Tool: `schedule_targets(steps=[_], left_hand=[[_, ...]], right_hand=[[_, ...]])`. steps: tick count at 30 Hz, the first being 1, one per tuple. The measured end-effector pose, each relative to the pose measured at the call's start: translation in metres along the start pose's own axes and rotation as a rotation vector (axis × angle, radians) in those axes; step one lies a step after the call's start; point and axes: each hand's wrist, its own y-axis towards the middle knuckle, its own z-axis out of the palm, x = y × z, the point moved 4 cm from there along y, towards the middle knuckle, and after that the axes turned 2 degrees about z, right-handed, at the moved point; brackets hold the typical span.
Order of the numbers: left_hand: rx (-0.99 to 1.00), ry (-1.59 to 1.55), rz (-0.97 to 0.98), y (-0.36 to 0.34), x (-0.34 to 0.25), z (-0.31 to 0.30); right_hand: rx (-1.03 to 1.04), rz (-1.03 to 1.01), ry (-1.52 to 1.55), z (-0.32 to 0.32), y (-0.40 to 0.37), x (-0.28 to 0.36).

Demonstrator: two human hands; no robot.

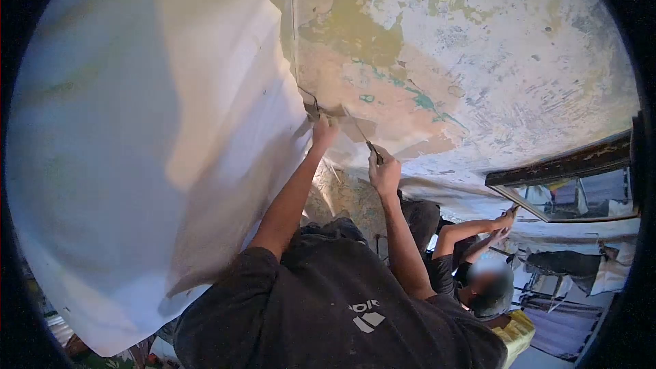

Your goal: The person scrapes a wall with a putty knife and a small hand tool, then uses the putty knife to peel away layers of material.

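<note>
My left hand [324, 131] is closed round a small dark tool [315, 104] beside the edge of a large pale hanging sheet [225, 82]. To its right, my right hand [385, 172] grips the dark handle of a long thin tool [370, 145]. That tool's shaft points up and left to the patchy, peeling wall [478, 61]. Both hands are raised close to the wall near its vertical seam, a short distance apart. What kind of tool the left hand holds cannot be made out.
At the lower right a co-worker [471, 246] in dark clothes has both hands raised near a dark-framed window or mirror [574, 195]. Dark and purple cloths [560, 328] hang behind. A yellow object [516, 331] is beside my right shoulder.
</note>
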Motion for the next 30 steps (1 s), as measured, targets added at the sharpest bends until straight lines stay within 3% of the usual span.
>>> schedule_targets(steps=[2,4,5,7,8,10,14,16,20,22,30], left_hand=[[-0.014,0.134,0.006,0.012,0.014,0.006],[0.264,-0.421,-0.717,0.019,0.032,0.013],[0.268,-0.422,-0.719,0.018,0.030,0.010],[0.200,-0.889,-1.127,0.005,0.028,0.012],[0.206,-0.888,-1.131,-0.001,0.022,0.013],[-0.225,-1.005,-1.103,-0.001,0.007,-0.001],[-0.144,-0.831,-1.157,-0.012,0.019,0.014],[-0.521,-0.962,-0.770,-0.006,0.025,0.019],[-0.466,-1.100,-0.851,-0.010,0.020,0.017],[-0.554,-0.980,-0.757,-0.005,0.006,-0.002],[-0.550,-0.785,-0.840,-0.002,-0.008,-0.018]], right_hand=[[0.004,0.036,-0.004,-0.014,-0.008,0.007],[0.001,0.067,-0.009,-0.020,-0.011,0.007],[-0.019,0.079,0.009,-0.022,-0.014,0.003],[-0.042,0.091,0.025,-0.024,-0.020,-0.004],[-0.024,0.115,0.023,-0.024,-0.028,-0.011],[-0.012,0.138,0.024,-0.022,-0.036,-0.019],[-0.001,0.145,0.012,-0.026,-0.046,-0.026],[-0.003,0.130,0.030,-0.027,-0.050,-0.029],[0.021,0.149,-0.029,-0.025,-0.060,-0.042],[0.034,0.178,-0.030,-0.026,-0.059,-0.043],[0.024,0.167,-0.024,-0.028,-0.057,-0.039]])
